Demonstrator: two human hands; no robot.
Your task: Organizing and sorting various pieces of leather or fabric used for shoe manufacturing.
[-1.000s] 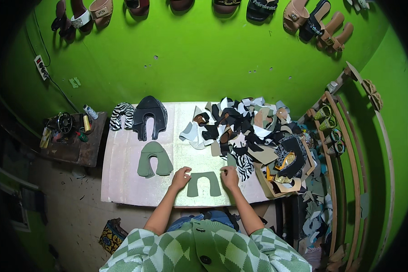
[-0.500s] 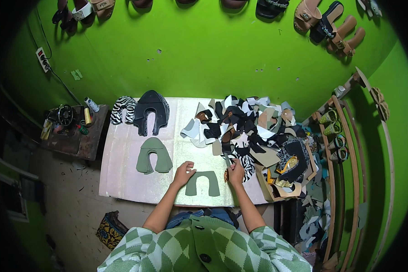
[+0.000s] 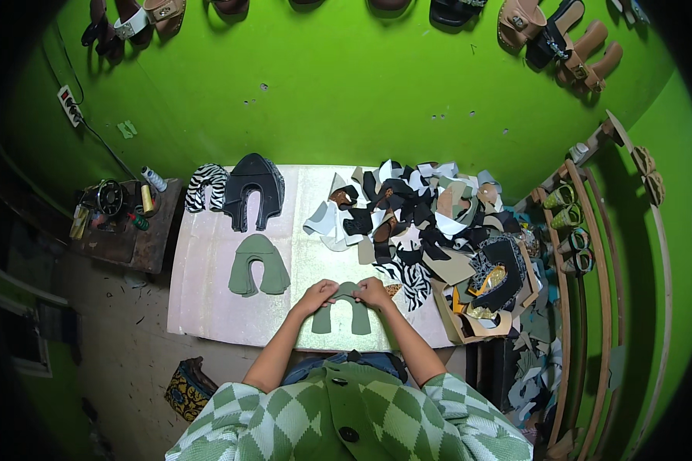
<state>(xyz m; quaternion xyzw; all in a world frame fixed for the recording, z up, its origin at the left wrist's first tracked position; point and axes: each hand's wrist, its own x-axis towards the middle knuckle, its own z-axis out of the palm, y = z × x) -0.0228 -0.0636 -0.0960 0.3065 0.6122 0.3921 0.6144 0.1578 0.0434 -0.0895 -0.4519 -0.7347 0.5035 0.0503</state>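
In front of me a green horseshoe-shaped material piece lies on the table with its two legs toward me. At its top, a small curved green piece is held between both hands. My left hand pinches its left end, the fingers bent. On the other end, my right hand is closed in the same way. Whether the curved piece rests on the horseshoe or just above it, I cannot tell. A stack of similar green pieces lies to the left of my left hand.
A heap of scraps covers the table's right side, near an open box. Black cutouts and zebra-print pieces lie at the far left. A side table holds thread spools. Wooden racks stand at the right.
My right hand has moved left from the edge of the scraps to the top of the green horseshoe. Both hands now hold the curved green piece there.
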